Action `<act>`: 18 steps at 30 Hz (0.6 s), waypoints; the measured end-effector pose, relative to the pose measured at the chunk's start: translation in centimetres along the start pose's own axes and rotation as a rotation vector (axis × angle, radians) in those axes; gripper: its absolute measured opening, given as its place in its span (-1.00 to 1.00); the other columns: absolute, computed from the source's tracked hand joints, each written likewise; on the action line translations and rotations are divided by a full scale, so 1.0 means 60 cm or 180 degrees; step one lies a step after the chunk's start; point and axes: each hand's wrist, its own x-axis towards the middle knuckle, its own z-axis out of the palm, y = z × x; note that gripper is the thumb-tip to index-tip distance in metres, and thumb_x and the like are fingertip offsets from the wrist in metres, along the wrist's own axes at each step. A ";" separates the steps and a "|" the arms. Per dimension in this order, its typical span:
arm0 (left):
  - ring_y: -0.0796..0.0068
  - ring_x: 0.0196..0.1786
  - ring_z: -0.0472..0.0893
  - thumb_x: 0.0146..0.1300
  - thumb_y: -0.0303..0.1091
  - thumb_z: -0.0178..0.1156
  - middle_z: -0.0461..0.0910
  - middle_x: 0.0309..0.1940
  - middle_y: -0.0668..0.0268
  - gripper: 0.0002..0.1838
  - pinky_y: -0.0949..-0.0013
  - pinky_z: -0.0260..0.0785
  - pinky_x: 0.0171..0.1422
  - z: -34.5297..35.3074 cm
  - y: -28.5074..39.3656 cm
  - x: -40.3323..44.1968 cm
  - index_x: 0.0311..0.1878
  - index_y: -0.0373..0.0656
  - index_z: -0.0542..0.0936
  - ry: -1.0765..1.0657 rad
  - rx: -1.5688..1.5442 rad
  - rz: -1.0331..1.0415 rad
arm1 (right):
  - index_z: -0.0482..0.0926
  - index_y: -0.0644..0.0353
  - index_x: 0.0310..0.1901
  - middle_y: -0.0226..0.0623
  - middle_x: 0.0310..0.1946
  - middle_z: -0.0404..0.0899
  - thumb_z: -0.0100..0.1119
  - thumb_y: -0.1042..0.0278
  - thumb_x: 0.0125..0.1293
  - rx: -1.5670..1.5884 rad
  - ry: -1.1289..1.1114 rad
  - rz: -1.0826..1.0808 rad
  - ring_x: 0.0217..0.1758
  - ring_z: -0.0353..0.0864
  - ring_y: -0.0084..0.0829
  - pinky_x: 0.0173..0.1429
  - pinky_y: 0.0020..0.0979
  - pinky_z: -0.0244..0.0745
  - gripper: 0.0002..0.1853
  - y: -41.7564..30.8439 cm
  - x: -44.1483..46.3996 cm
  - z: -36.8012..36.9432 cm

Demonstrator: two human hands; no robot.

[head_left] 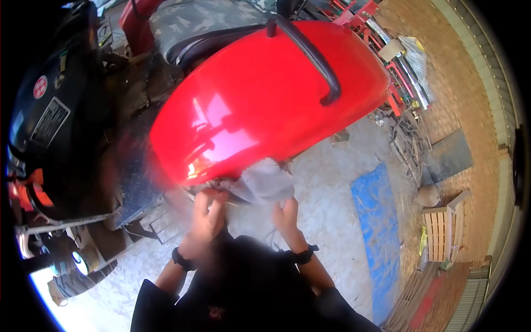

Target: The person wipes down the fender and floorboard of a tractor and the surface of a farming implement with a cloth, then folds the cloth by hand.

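Around the centre of your view, you can count two bare grips: your left grip (209, 216) between seven and eight o'clock, your right grip (285, 217) between five and six. You wear two dark wristbands (301, 257), one per arm. You have one pale cloth (263, 182) at six, one red fender (265, 94) at twelve, one black handle (307, 52) towards one, and one camouflage seat (204, 25) at eleven. At ten you see one round sticker (40, 87); at three, one dark panel (449, 156); at four, one blue sheet (379, 232). The scrap sticks (412, 144) near three overlap too much for you to number.
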 end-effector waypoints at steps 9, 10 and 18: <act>0.02 0.01 0.55 0.21 -0.68 0.14 0.53 -0.17 0.11 -0.82 0.00 0.35 0.32 -0.102 0.083 -0.157 -0.14 -0.26 0.55 -0.0324 0.0723 -0.0663 | 0.53 0.32 -0.13 -0.14 -0.49 0.57 0.24 0.18 0.37 -0.0074 -0.1659 0.0718 -0.43 0.58 -0.28 -0.29 -0.32 0.46 -0.68 0.006 -0.175 -0.036; 0.05 -0.03 0.55 0.21 -0.68 0.13 0.55 -0.21 0.14 -0.82 -0.01 0.33 0.34 -0.112 0.096 -0.168 -0.14 -0.25 0.54 -0.0362 0.0935 -0.0552 | 0.52 0.33 -0.14 -0.14 -0.48 0.57 0.23 0.16 0.37 0.0090 -0.1747 0.0956 -0.44 0.58 -0.33 -0.31 -0.31 0.46 -0.67 0.002 -0.191 -0.037; 0.01 -0.12 0.53 0.21 -0.68 0.09 0.55 -0.30 0.10 -0.86 0.02 0.34 0.27 -0.189 0.149 -0.271 -0.19 -0.27 0.52 -0.0548 0.0811 -0.0877 | 0.35 0.28 0.24 -0.30 -0.48 0.55 0.27 0.26 0.37 0.0865 -0.1149 0.0957 -0.37 0.56 -0.46 -0.18 -0.43 0.48 -0.49 -0.022 -0.302 -0.004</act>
